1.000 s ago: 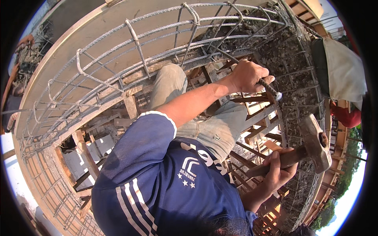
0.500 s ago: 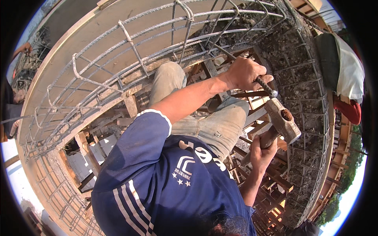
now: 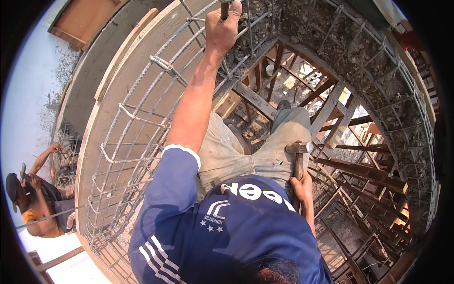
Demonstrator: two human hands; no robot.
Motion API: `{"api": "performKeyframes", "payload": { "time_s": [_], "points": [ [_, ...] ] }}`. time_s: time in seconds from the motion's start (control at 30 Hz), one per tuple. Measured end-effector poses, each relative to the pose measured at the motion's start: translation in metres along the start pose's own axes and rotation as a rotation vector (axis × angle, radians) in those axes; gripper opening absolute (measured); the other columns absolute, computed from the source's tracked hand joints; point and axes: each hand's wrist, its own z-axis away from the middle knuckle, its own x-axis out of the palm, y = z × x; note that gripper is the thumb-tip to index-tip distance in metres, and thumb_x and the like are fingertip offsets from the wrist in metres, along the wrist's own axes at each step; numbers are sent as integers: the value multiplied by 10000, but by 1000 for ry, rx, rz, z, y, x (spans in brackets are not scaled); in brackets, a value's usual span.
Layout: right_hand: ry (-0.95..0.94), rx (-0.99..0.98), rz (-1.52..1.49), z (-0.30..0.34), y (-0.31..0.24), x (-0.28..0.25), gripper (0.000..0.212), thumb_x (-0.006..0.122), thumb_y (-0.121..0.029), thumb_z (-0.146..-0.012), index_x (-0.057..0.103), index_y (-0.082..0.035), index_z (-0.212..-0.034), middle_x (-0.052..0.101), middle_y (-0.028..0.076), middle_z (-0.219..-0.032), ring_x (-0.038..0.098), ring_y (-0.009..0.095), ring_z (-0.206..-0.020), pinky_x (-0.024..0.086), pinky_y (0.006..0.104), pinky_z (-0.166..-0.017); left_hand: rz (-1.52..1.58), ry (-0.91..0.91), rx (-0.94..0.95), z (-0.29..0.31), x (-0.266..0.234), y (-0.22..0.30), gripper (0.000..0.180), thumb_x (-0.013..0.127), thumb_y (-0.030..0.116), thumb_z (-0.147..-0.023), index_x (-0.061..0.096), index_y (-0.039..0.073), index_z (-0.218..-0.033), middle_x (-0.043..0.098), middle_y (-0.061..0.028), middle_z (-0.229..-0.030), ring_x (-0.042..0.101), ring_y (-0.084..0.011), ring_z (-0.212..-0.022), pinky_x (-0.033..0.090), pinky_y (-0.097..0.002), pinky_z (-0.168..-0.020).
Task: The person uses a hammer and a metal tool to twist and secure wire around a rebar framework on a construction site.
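At the far top, my left hand is closed round a dark steel rod chisel, its arm stretched out over the bars. Most of the chisel is hidden by the fist or out of view. My right hand grips the wooden handle of a sledgehammer low in front of my right thigh. The steel head lies over the trouser leg, well apart from the chisel. Beside my left arm runs a curved cage of ribbed steel bars.
A curved formwork board stands on the left. Rough concrete with bars curves round the right. Below my legs are timber props and beams with gaps between them. Another person is at the far left.
My left hand has swung up and left with the chisel. The sledgehammer has come down and left, away from the chisel's end. The view has turned, bringing the person at left into sight.
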Motion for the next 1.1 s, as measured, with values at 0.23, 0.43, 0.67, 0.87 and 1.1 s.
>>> {"api": "performKeyframes", "payload": {
  "time_s": [0.23, 0.43, 0.67, 0.87, 1.1],
  "points": [
    [-138, 131, -181, -26, -11, -6, 376, 564, -3, -824, 551, 21, -1200, 568, 48, -635, 535, 164, -398, 437, 322, -369, 266, -289, 167, 71, 49, 7, 411, 773, 155, -869, 487, 37, -599, 389, 28, -520, 308, -64, -528, 255, -294, -472],
    [-161, 157, -239, -26, -23, -12, 272, 534, 24, -809, 533, 17, -1080, 537, 60, -609, 535, 172, -399, 438, 326, -354, 129, -566, 332, 133, 106, 36, 470, 776, 145, -836, 406, 28, -573, 321, -71, -522, 282, -140, -498, 269, -324, -443],
    [-168, 162, -313, -29, -11, -15, 301, 535, 28, -819, 530, -9, -1118, 540, 60, -614, 531, 170, -410, 443, 330, -355, 281, -291, 360, 85, 65, 51, 426, 684, 56, -891, 385, 12, -590, 305, -50, -535, 286, -92, -507, 246, -309, -449],
    [-209, 168, -372, -32, -15, -18, 260, 552, 21, -806, 530, -6, -1063, 548, 72, -595, 530, 177, -402, 448, 333, -357, 225, -123, 335, 55, 33, 3, 520, 617, 294, -1022, 413, 39, -617, 342, 46, -583, 312, -65, -551, 214, -292, -488],
    [-252, 184, -438, -34, -10, -21, 163, 560, 22, -795, 499, -2, -943, 536, 78, -589, 526, 180, -394, 456, 348, -349, 469, 81, 155, 31, 23, -14, 551, 605, 383, -1016, 375, 120, -590, 303, 57, -551, 261, -65, -525, 185, -277, -496]
  ]
}}
